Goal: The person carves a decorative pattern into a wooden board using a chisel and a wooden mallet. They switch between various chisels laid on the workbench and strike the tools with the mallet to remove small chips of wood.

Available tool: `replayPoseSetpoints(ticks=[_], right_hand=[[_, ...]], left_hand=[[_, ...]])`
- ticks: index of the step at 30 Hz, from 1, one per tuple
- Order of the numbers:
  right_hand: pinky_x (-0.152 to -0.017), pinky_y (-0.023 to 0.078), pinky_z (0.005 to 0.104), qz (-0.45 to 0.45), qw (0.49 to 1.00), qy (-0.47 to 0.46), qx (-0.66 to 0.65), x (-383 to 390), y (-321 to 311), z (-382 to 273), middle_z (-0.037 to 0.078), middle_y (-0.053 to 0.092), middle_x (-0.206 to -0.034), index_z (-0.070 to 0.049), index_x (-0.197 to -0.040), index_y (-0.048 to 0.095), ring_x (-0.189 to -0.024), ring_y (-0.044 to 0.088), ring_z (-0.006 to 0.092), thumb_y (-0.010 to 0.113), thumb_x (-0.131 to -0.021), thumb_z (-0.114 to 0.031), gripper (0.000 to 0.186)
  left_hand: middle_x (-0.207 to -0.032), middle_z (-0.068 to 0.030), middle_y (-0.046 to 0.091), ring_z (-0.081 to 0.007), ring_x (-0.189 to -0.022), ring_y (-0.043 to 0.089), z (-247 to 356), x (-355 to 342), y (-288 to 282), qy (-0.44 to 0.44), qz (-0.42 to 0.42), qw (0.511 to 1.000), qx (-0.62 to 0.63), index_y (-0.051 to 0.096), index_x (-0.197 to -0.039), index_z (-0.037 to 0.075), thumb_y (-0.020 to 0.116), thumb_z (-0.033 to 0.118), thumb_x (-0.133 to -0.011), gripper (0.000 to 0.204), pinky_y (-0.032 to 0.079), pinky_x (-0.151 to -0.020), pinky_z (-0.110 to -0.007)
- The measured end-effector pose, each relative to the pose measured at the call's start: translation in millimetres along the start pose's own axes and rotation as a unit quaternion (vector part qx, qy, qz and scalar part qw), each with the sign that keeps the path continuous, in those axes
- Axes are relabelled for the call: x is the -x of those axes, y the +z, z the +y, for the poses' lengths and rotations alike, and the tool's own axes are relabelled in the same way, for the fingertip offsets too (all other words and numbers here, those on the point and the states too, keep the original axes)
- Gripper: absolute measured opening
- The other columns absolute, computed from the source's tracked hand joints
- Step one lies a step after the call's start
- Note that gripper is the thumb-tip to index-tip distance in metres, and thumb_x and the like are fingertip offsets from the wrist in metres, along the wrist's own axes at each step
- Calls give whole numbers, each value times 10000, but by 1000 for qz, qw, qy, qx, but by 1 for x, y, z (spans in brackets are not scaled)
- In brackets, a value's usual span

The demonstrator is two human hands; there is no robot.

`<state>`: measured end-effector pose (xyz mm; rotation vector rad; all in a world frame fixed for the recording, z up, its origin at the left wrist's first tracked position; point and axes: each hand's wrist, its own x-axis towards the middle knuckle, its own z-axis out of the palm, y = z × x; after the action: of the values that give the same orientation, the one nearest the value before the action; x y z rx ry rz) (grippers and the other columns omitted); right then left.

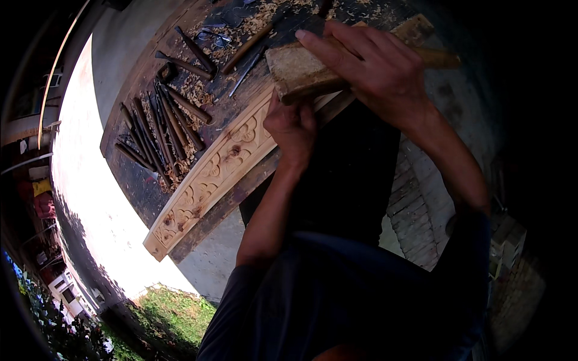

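A long pale wooden board (208, 171), carved with flower and leaf shapes in relief, lies slantwise along the near edge of the workbench. My right hand (385, 75) is closed around a wooden mallet, one finger stretched along it. The block-shaped mallet head (301, 75) is above the board, and its handle sticks out to the right of the hand. Just below the head, my left hand (292, 123) is closed and rests at the board's carved face. Whatever its fingers hold is hidden by the mallet.
Several carving chisels (159, 129) with wooden handles lie side by side on the dark workbench (129, 174), left of the board. More tools, including a thin metal one (247, 72), lie farther back among curled wood shavings (259, 24). Grass (171, 316) and sunlit pavement (90, 198) appear at left.
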<state>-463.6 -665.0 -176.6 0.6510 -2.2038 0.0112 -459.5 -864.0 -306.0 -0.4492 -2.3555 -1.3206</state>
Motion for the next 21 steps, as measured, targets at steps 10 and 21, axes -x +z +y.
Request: replayPoseSetpoints(ticks=[10, 21], right_hand=[[-899, 649, 376, 7, 1000, 4, -7, 16, 8, 1, 18, 795, -1252, -272, -1534, 720, -1086, 778, 225, 814, -821, 0, 769], [-883, 627, 362, -8, 1000, 1, 20, 20, 5, 5, 12, 787, -1280, -273, -1542, 709, -1082, 777, 215, 790, -845, -85, 727]], left_hand=[[-924, -194, 748, -351, -789, 756, -7, 1, 2, -14, -15, 1000, 8, 762, -1087, 10, 759, -14, -890, 198, 604, -704, -414], [-747, -201, 694, -357, -657, 703, -8, 2, 5, 76, 11, 997, -25, 756, -1000, 9, 749, -18, -876, 127, 560, -635, -428]])
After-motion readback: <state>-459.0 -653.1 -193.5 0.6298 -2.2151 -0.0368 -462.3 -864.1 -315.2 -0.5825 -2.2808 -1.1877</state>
